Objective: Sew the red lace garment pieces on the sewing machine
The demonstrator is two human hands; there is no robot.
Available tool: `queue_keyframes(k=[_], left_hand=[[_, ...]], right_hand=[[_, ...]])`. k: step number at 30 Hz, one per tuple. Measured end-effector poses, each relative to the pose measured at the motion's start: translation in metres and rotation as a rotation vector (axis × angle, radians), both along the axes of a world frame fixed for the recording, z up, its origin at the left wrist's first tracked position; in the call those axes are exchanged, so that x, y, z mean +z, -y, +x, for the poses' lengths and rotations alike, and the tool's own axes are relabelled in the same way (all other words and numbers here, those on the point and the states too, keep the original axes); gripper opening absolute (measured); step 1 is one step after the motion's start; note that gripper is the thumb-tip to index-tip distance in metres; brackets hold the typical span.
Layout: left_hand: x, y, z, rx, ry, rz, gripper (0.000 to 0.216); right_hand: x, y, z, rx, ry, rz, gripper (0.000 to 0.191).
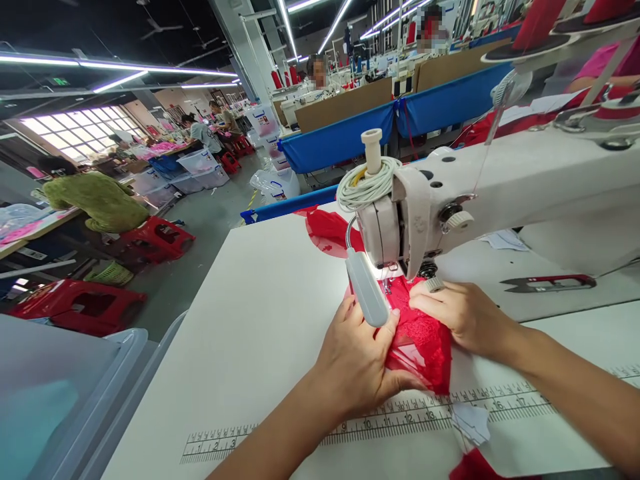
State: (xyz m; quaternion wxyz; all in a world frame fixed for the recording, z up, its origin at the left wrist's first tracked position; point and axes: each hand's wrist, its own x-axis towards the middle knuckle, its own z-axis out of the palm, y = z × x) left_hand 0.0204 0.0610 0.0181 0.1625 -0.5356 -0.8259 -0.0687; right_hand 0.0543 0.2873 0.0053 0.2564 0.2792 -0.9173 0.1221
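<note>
Red lace fabric [417, 330] lies under the needle area of a white sewing machine [525, 180]. My left hand [353, 357] is on the fabric's left side, gripping its edge with thumb and fingers; some fingertips are hidden behind a small grey lamp [367, 287]. Close to the presser foot [387, 285], my right hand [463, 313] has its fingers curled and pinched on the fabric's right side. More sheer red fabric [330, 230] lies behind the machine head.
Thread snips [550, 284] lie right of the machine head. A printed ruler [280, 440] runs along the front of the white table [240, 333], with a white scrap [471, 423] on it. Plastic bins [115, 400] stand at left. Other people work at tables farther back.
</note>
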Motion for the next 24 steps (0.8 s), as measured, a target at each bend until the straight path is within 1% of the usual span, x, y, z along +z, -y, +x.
queue_keyframes(k=[3, 6, 11, 14, 20, 24], left_hand=[[0.0, -0.001, -0.001, 0.002, -0.004, 0.017, 0.084], [0.0, -0.002, -0.002, 0.008, -0.028, 0.017, 0.082], [-0.001, -0.004, -0.005, 0.014, -0.034, 0.029, 0.084], [0.0, -0.003, -0.007, 0.012, -0.025, 0.044, 0.086], [0.0, -0.002, -0.009, 0.009, -0.036, -0.003, 0.081], [-0.001, -0.003, -0.009, 0.003, -0.036, 0.024, 0.082]], right_hand=[[-0.003, 0.0, 0.0, 0.006, 0.033, -0.02, 0.031], [-0.01, 0.0, -0.001, -0.022, 0.046, -0.069, 0.03], [-0.018, -0.001, -0.002, -0.054, 0.103, -0.116, 0.027], [-0.017, -0.001, -0.003, -0.056, 0.127, -0.124, 0.026], [-0.015, -0.001, -0.004, -0.044, 0.115, -0.121, 0.028], [-0.011, 0.0, -0.004, -0.04, 0.121, -0.113, 0.027]])
